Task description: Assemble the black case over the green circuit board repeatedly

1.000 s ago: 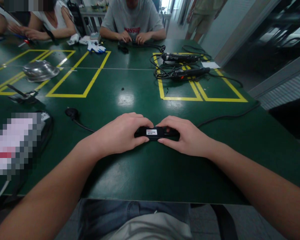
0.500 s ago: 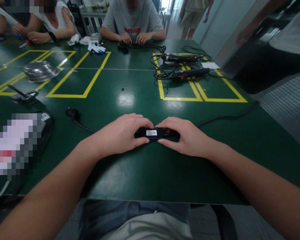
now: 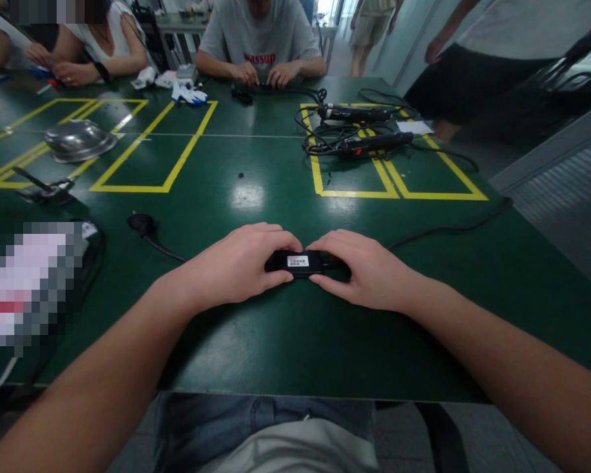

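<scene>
A small black power-cord box (image 3: 298,269) with a white printed label lies on the green table in front of me. My left hand (image 3: 243,264) grips its left end, thumb on the near side and fingers on the far side. On the right end, my right hand (image 3: 367,268) has the same kind of grip, and the fingertips of both hands almost meet. A black plug (image 3: 140,224) rests to the left on a short cord that runs under my left wrist. From behind my right hand a black cable (image 3: 438,230) trails to the table's right edge. My palms hide the box's ends.
Coiled cables and two black electric screwdrivers (image 3: 374,142) lie far right inside yellow tape. A metal bowl (image 3: 80,140), a dark metal tool (image 3: 46,187) and a blurred-out device (image 3: 24,282) are on the left. Co-workers sit across the table (image 3: 276,341); another person stands at right.
My hands and the black box hold nearly the same position. The person at the right has moved, with the arm now farther back and left.
</scene>
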A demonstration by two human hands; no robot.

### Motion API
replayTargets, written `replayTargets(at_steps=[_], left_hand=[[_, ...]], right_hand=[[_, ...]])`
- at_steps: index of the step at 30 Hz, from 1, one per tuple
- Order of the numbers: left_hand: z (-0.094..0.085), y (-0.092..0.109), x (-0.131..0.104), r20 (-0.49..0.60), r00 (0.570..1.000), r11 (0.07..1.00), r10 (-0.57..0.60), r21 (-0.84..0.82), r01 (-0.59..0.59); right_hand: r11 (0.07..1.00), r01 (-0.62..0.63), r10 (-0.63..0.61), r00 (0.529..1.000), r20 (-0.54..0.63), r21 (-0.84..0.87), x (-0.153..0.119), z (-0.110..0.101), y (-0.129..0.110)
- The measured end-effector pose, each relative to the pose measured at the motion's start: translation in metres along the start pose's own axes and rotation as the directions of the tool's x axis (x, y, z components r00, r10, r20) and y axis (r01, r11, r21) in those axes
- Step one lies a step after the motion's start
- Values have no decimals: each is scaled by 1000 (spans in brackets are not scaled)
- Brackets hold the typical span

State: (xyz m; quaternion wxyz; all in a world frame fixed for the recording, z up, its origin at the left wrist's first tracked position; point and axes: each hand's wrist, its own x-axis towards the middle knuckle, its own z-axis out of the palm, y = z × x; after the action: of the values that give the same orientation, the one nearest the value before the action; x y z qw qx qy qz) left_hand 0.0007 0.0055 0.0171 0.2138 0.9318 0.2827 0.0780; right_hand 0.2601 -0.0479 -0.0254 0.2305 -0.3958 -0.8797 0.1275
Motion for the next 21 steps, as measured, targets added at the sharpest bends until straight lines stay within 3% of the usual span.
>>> replayTargets(at_steps=[21], left_hand=[[2, -1, -1, -9, 1000, 1000, -18, -20, 18]], right_hand=[[1000, -3, 3, 1000, 3, 6, -1, 3, 0]])
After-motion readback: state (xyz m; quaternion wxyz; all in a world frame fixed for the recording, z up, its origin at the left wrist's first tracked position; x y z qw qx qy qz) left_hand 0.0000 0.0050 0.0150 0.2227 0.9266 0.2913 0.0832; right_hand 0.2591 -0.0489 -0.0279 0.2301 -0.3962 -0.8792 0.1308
